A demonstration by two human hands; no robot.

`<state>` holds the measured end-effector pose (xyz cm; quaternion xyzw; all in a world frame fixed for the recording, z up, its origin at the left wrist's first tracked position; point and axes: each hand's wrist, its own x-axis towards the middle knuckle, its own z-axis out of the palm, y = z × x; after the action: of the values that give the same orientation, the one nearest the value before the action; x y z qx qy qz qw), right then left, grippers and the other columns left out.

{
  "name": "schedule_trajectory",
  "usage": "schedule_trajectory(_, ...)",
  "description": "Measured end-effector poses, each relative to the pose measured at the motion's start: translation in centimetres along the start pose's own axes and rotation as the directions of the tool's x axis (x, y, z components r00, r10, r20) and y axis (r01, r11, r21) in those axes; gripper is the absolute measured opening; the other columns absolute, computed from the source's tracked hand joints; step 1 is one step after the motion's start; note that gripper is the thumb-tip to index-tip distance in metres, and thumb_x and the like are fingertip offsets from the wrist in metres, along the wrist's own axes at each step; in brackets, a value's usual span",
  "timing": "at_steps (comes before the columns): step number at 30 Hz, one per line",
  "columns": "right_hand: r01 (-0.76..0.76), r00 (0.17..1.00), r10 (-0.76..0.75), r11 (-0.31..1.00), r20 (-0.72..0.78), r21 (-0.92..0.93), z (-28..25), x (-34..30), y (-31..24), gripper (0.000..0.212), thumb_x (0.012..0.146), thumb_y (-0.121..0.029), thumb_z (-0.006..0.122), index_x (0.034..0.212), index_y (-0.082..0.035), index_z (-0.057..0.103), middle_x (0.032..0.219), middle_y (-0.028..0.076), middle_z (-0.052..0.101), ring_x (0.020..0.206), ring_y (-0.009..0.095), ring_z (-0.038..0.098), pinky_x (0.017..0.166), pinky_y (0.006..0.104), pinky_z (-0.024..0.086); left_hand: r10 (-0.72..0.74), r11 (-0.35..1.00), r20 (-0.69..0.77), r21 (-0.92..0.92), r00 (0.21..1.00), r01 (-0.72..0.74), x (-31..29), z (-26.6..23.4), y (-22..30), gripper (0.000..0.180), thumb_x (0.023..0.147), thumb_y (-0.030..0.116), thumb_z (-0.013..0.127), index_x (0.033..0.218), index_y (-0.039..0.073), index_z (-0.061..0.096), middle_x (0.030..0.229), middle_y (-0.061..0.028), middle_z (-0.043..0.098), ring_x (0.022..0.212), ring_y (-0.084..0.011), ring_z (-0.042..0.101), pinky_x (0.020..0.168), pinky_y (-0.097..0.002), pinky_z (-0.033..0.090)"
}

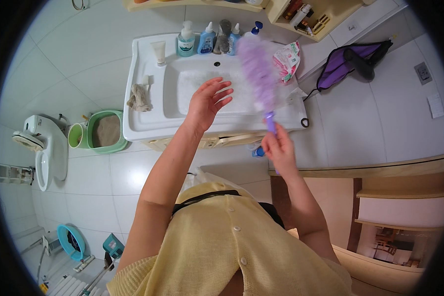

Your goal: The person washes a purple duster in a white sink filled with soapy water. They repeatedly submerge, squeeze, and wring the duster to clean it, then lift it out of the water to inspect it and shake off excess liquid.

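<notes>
My right hand (280,149) is closed round the purple handle of a fluffy lilac duster (257,69). The duster points away from me, over the right side of the white washbasin (170,91), and its head is slightly blurred. Above the basin's near edge hovers my left hand (208,102), open, fingers apart, holding nothing. White suds seem to lie in the bowl. Beyond the duster is a blue-topped pump bottle (255,28), partly hidden. A pink and white packet (287,61) sits to the right of the duster head.
Along the basin's back stand a foaming soap bottle (186,40), blue bottles (206,40) and a grey object (223,37). On its left ledge are a white tube (159,52) and a crumpled grey cloth (139,97). A hair dryer (361,64) hangs by a purple bag (333,69) at right.
</notes>
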<state>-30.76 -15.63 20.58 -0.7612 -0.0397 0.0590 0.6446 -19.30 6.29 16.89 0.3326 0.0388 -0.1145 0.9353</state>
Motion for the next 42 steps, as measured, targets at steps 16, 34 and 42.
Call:
schedule_trajectory(16, 0.009, 0.972, -0.071, 0.964, -0.225, -0.266, 1.9, 3.9, 3.2, 0.036, 0.100, -0.020, 0.045, 0.132, -0.005, 0.047, 0.065, -0.001, 0.049, 0.057, 0.006, 0.044, 0.052, 0.0235, 0.039, -0.188, 0.952, -0.156, -0.270, 0.970, 0.142, 7.0, 0.6, -4.7, 0.073, 0.093, 0.063, 0.029, 0.149, 0.019, 0.015, 0.145, -0.0136, 0.033, 0.126, -0.0348, 0.041, 0.104, -0.0550, 0.028)
schedule_trajectory(34, -0.225, 0.970, 0.224, 0.974, -0.097, 0.004, 2.3, 1.0, -0.4, 0.035, 0.101, -0.023, 0.043, 0.133, -0.010, 0.046, 0.062, -0.001, 0.049, 0.045, 0.005, 0.040, 0.038, 0.0206, 0.031, -0.053, 0.963, -0.375, -0.264, 0.925, -0.052, 11.6, -5.5, -8.1, 0.075, 0.094, 0.061, 0.033, 0.151, 0.021, 0.006, 0.152, -0.0124, 0.023, 0.130, -0.0319, 0.037, 0.106, -0.0496, 0.032)
schedule_trajectory(42, 0.054, 0.988, -0.074, 0.988, -0.138, -0.142, 2.3, 1.5, 2.9, 0.039, 0.101, -0.023, 0.044, 0.137, -0.010, 0.044, 0.061, 0.000, 0.049, 0.041, 0.006, 0.040, 0.038, 0.0211, 0.033, -0.017, 0.897, 0.003, -0.442, 1.000, 0.017, 9.6, -6.0, -6.7, 0.086, 0.087, 0.074, 0.028, 0.147, 0.012, 0.025, 0.151, -0.0081, 0.031, 0.141, -0.0260, 0.021, 0.114, -0.0452, 0.018)
